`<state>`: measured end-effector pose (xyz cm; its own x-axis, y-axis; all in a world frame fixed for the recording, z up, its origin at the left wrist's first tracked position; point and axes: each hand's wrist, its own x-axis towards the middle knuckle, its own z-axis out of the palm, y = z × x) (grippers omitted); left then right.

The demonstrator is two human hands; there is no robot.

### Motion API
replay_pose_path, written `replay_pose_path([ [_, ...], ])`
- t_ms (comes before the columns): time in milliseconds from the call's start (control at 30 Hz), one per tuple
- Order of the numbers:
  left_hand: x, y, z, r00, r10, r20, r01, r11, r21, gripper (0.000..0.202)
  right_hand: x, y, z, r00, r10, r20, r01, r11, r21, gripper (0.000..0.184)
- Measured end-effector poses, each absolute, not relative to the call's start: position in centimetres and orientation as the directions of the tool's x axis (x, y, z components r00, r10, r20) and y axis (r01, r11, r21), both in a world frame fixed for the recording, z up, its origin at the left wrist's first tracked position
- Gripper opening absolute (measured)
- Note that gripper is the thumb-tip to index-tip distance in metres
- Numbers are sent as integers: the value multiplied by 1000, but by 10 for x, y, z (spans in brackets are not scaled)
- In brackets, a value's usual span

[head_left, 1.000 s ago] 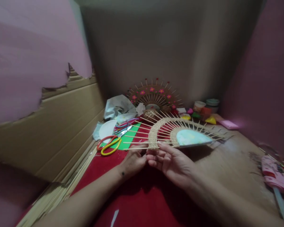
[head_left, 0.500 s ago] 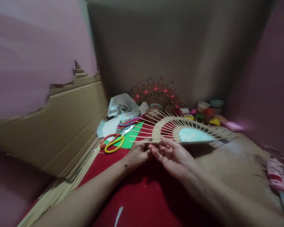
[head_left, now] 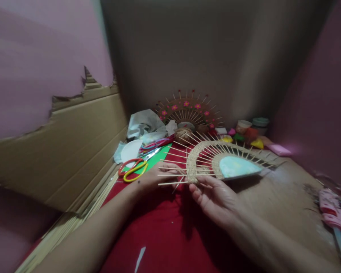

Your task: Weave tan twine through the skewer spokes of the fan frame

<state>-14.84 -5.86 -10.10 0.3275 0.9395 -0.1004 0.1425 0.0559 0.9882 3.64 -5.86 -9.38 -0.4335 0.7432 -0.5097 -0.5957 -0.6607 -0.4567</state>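
Observation:
A half-round woven fan [head_left: 192,167] of thin sticks and tan twine, with a pale blue centre panel [head_left: 238,167], is held up in front of me. My right hand [head_left: 217,195] pinches the lower end of its woven band, thumb and fingers at the edge. Behind the protruding stick ends is my left hand [head_left: 159,175], its fingers bent and partly covered by the sticks. What those fingers hold, if anything, I cannot make out. A short thin strand slants below the lowest sticks, near the left fingers.
Scissors [head_left: 134,170] with red and yellow handles lie on green paper [head_left: 156,159] at the left. A ball of twine [head_left: 184,135] and a finished flowered fan [head_left: 187,108] are at the back. Cardboard [head_left: 82,151] lines the left wall. A pink glue gun [head_left: 337,212] lies right.
My left hand has moved left and up, away from the band's edge to behind the stick ends. The fan has come slightly lower and right, with my right hand still at its band.

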Motion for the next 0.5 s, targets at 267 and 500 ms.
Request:
replay_pose_path([
  [267, -159, -59, -91, 417, 866, -276, 289, 162, 944, 24, 52, -62, -105, -492, 695, -525, -502, -719, -481, 11],
  [500, -155, -60, -89, 360, 898, -255, 348, 124, 929, 28, 57, -62, -116, -547, 694, -469, -497, -720, -485, 9],
])
